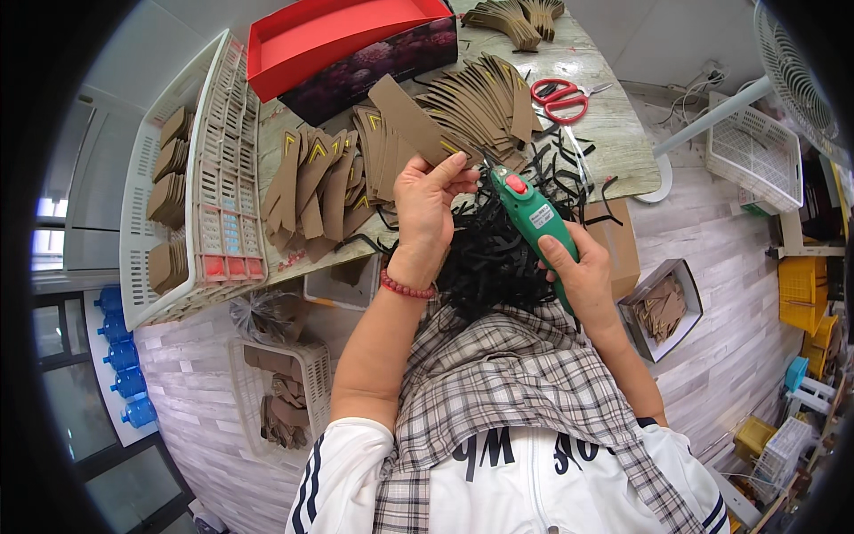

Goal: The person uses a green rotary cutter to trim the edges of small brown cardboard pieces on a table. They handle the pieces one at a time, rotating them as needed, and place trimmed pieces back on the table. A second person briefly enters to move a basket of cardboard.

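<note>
One brown strip (400,114) is pinched between the thumb and fingers of the left hand (429,198), over the table (627,165). The right hand (580,271) curls its fingers round a green power tool (528,209), its tip just beside the strip's end. Black scraps (480,267) are heaped below; fanned strips (476,102) and red scissors (583,94) lie on the table beyond.

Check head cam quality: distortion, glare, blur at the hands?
Head view: dark vignette at left and right rims; fan looks stretched by the fisheye; window at far left nearly blown out. Also head view: left hand, right hand and green tool reasonably sharp, no obvious motion blur; black strips lose detail in the dark heap.
</note>
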A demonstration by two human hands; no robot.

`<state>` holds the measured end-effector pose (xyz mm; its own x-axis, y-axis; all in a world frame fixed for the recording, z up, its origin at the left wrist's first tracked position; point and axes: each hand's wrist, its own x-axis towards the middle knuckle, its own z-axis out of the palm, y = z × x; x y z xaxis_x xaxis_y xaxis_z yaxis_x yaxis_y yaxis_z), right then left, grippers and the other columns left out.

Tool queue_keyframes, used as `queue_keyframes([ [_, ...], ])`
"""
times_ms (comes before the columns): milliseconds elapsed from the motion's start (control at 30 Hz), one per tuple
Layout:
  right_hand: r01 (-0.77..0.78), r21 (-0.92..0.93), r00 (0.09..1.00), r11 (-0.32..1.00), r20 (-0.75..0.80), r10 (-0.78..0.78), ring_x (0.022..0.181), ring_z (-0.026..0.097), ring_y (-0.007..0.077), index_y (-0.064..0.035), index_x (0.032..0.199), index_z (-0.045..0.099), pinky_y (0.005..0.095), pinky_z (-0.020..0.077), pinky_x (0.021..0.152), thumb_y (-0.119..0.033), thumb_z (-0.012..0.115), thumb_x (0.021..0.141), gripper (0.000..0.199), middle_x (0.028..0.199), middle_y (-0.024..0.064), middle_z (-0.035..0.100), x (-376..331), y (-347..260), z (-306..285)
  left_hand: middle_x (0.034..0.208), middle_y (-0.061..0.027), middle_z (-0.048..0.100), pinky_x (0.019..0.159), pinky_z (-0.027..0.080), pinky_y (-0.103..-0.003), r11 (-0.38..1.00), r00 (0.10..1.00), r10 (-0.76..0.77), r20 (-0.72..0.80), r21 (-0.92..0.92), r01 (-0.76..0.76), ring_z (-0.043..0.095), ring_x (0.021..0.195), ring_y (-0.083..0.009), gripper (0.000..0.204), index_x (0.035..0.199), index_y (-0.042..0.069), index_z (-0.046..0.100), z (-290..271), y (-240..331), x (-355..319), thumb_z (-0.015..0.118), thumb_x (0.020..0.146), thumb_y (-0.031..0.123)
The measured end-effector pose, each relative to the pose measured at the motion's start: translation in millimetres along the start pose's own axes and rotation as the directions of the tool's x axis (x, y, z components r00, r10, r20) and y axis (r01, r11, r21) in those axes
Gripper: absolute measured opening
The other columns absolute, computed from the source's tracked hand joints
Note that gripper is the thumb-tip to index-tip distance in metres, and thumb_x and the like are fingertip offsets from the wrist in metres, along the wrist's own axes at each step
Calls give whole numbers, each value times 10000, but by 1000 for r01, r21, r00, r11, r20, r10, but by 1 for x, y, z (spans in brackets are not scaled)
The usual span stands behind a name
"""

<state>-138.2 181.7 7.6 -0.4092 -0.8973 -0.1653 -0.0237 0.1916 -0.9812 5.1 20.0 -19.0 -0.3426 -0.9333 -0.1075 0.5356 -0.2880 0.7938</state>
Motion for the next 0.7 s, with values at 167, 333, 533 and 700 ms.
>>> queue_keyframes([
  [167,-13,8,1000,1000,10,13,562,479,46,0,1057,630,198,402,507,-272,678,868,335,703,-12,575,1,0,-2,832,-91,672,602,551,-295,998,999,-27,28,66,25,669,692,-181,62,923,-1,619,1,6,0,614,872,33],
  [333,-10,20,1000,1000,25,10,559,484,48,1,1046,635,200,403,507,-269,682,865,328,704,-8,577,2,0,-4,824,-100,669,595,545,-290,989,996,-64,60,138,55,659,663,-173,67,916,-8,622,-2,11,2,626,857,23],
  [533,-28,-11,999,1000,37,28,561,490,51,0,1034,637,204,408,511,-276,689,857,332,706,-4,580,3,-5,-7,775,-86,669,544,548,-265,981,993,-81,83,183,64,646,592,-152,97,903,-26,643,0,15,1,663,816,11],
  [700,-29,-17,999,999,37,30,561,493,52,-1,1029,639,208,411,514,-282,685,858,331,703,-5,581,4,-7,-7,779,-88,672,559,550,-287,959,985,-143,100,260,113,647,600,-152,55,881,-10,638,0,16,-1,645,833,16],
])
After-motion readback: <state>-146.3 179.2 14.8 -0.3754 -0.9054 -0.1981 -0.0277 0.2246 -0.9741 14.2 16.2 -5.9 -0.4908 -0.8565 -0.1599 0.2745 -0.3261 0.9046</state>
